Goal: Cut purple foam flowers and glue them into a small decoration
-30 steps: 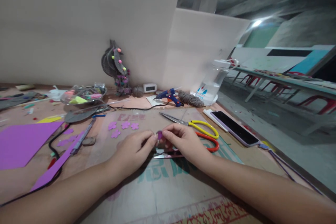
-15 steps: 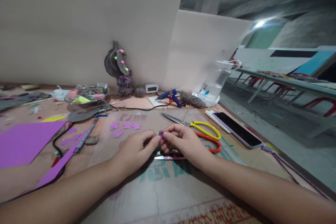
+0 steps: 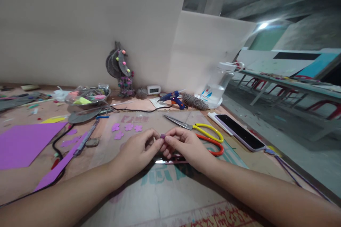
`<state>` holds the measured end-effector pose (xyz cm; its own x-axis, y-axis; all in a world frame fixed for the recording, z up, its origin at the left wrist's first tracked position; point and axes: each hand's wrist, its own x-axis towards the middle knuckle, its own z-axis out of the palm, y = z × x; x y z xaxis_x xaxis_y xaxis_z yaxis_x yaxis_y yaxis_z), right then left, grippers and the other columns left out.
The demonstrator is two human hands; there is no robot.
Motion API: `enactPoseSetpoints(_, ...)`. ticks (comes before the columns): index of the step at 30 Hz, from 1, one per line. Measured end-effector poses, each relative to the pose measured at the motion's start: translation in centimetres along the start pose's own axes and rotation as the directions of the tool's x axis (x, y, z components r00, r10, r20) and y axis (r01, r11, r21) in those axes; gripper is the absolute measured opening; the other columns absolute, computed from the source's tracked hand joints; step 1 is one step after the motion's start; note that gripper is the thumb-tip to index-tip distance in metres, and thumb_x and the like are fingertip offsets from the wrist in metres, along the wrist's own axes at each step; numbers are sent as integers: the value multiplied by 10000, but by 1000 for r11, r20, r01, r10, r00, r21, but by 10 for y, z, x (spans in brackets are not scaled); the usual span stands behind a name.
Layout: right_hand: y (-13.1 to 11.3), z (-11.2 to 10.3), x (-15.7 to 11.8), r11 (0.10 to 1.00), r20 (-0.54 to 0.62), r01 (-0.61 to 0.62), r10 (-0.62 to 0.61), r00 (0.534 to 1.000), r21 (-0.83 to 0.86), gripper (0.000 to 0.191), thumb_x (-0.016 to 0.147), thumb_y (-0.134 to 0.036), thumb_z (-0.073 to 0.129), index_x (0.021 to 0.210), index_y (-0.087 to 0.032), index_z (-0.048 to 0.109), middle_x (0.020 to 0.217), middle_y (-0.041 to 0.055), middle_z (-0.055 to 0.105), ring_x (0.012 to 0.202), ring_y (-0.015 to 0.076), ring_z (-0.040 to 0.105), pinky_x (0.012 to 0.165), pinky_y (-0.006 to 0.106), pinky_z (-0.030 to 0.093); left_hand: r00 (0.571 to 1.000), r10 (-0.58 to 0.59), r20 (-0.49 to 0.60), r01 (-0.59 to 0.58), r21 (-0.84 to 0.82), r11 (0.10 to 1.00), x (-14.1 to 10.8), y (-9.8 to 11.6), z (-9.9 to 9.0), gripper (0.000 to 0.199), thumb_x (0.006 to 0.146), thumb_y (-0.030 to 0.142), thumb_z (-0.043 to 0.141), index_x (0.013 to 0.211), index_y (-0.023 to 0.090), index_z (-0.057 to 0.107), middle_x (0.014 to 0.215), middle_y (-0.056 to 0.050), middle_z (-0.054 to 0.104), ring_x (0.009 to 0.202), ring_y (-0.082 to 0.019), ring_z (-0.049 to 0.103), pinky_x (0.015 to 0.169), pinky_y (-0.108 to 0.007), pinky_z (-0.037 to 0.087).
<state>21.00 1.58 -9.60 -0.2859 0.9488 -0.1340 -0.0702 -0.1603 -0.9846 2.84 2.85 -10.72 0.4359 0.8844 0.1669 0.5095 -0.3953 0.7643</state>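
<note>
Between the fingertips of both hands is a small dark purple piece (image 3: 162,136). My left hand (image 3: 140,149) pinches it from the left, and my right hand (image 3: 183,145) pinches it from the right, its other fingers curled. Partly under my right hand lies a small pair of snips (image 3: 170,162) with its blade showing. Large scissors with yellow and red handles (image 3: 209,131) rest just behind that hand. Several purple flower cutouts (image 3: 128,127) lie on the clear mat behind my left hand.
Purple sheet (image 3: 29,143) and a strip (image 3: 62,165) lie left. Farther back are a tray of bits (image 3: 87,97), a grey ornament (image 3: 119,67), a blue glue gun (image 3: 173,98) with cord, and grey yarn (image 3: 194,101). A bottle (image 3: 215,87) and phone (image 3: 239,132) stand and lie right.
The fingertips of both hands have shifted slightly around the small purple piece, and less of it shows. The hands otherwise stay in nearly the same place.
</note>
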Motion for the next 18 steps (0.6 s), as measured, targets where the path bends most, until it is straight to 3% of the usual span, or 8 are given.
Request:
enactPoseSetpoints(5, -1, -1, 2, 997, -11, 68, -68, 998, -42, 393, 703, -511, 744, 824, -159, 619, 617, -12, 644, 545, 110, 601, 551, 239, 488, 1000, 8, 7, -8, -6, 1000, 0, 1, 1, 298, 926, 416, 423, 784, 200, 572, 711, 3, 604, 680, -167, 552, 624, -277, 369)
enactPoseSetpoints(10, -2, -3, 4, 978, -39, 148, -155, 987, -149, 306, 719, -394, 745, 883, -147, 666, 709, -14, 633, 561, 86, 525, 552, 229, 447, 1000, 31, 5, -31, 8, 999, 1, 0, 3, 285, 919, 410, 441, 790, 199, 582, 709, 8, 603, 671, -160, 546, 615, -271, 368)
enactPoseSetpoints(18, 0, -3, 2, 975, -57, 105, -118, 991, -194, 228, 754, -377, 693, 820, -163, 650, 622, -31, 568, 550, 97, 500, 521, 226, 435, 999, 36, 11, -37, 27, 999, 1, -1, 3, 253, 901, 380, 475, 796, 200, 617, 711, 14, 630, 659, -146, 551, 606, -255, 381)
